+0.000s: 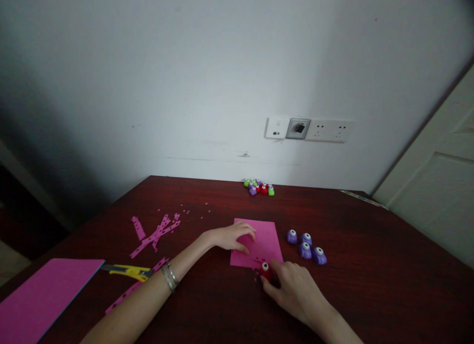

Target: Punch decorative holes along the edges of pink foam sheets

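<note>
A small pink sheet (264, 235) is lying on the dark red table (348, 285), in front of the person. At its near edge, toward the right corner, the right hand (296, 287) is gripping a red punch (265, 270) between thumb and fingers, the hand partly closed. The left hand (231, 236) is resting on the sheet's left part, half open with its fingers spread and curved, pressing on the paper and gripping nothing that shows. Tiny pink bits are lying beside the red punch.

Four purple punches (305, 250) are standing just right of the sheet. To its left, punched pink strips (155, 238) are lying crossed in a loose pile, with small cutouts scattered near them. Closer to the person, a yellow cutter (130, 272) is lying by another punched strip, which is passing partly behind the left forearm; its tip is reaching the corner of a large pink sheet (44, 294). At the table's far edge, green, purple and red punches (259, 187) are sitting clustered near the wall (207, 87).
</note>
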`<state>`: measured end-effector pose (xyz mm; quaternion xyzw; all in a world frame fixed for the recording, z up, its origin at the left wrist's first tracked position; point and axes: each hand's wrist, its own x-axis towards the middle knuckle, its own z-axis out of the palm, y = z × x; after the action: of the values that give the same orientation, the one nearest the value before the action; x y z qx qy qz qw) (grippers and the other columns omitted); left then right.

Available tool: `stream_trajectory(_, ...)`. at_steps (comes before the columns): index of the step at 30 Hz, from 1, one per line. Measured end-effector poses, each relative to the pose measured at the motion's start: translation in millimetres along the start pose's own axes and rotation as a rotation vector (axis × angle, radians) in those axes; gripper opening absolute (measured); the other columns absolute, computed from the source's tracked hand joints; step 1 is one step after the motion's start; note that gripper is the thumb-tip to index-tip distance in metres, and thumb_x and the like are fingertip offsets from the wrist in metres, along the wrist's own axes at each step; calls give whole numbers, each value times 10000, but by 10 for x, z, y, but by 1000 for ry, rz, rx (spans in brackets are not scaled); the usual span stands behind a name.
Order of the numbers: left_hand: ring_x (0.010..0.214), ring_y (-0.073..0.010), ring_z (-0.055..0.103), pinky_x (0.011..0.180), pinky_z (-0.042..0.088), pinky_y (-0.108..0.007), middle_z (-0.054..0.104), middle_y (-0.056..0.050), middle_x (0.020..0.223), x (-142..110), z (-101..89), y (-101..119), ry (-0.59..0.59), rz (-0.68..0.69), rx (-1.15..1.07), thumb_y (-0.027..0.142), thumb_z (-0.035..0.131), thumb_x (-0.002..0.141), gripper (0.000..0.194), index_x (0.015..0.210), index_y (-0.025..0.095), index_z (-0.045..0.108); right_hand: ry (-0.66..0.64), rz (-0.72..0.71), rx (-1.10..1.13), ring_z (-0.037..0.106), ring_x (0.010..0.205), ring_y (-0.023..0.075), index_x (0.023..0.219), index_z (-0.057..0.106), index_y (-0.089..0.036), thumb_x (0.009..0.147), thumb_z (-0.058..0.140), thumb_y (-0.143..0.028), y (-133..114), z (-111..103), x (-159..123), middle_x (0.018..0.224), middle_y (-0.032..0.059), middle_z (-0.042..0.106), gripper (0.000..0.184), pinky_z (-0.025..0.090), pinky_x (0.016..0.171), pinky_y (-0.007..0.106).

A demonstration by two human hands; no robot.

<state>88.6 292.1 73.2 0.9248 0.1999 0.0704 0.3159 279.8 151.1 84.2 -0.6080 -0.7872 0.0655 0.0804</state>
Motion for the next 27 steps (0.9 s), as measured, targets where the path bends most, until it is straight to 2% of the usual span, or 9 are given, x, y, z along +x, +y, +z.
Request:
stream_trajectory(4,1200,-184,376,1024,265,-307,443,-49,1274,-12,-3,27,-7,-27,41,368,620,749,419,1129,226,512,-26,-6,43,619,620,199,760,587,-229,826,453,-372,138,-94,-55,700,33,660,206,311,521,256)
stream_trajectory(8,1217,-203,359,1024,267,-319,412,-65,1309,-33,-8,75,-42,-80,111,426,577,767,556,1261,229,415,2,164,47,621,627,208,728,545,-225,839,417,-419,430,-112,-121,689,35,647,257,318,507,258)
stream_trajectory(13,1314,-220,204,1069,172,-357,278,-61,1423,-68,-19,157,-136,-104,209,461,446,835,589,1355,227,298,-26,315,10,641,719,261,825,568,-233,842,393,-430,723,-98,-188,757,65,657,264,376,565,297)
stream_trajectory(18,1343,-248,112,1079,135,-389,172,-67,1466,-94,-30,211,-190,-156,233,521,426,821,675,1386,204,236,-37,347,-9,641,705,263,757,568,-219,832,403,-444,825,-62,-198,724,74,646,289,382,569,305)
stream_trajectory(22,1347,-253,90,1079,120,-404,132,-84,1472,-101,-44,249,-217,-196,246,502,427,826,683,1390,176,224,-32,346,13,643,686,260,731,577,-222,821,415,-459,865,-16,-194,706,70,644,301,378,562,301)
stream_trajectory(27,1345,-267,93,1073,132,-427,120,-75,1473,-117,-38,268,-218,-236,253,491,426,826,677,1392,183,218,-23,369,18,640,727,275,798,612,-221,814,418,-490,887,9,-199,724,86,646,332,385,575,307)
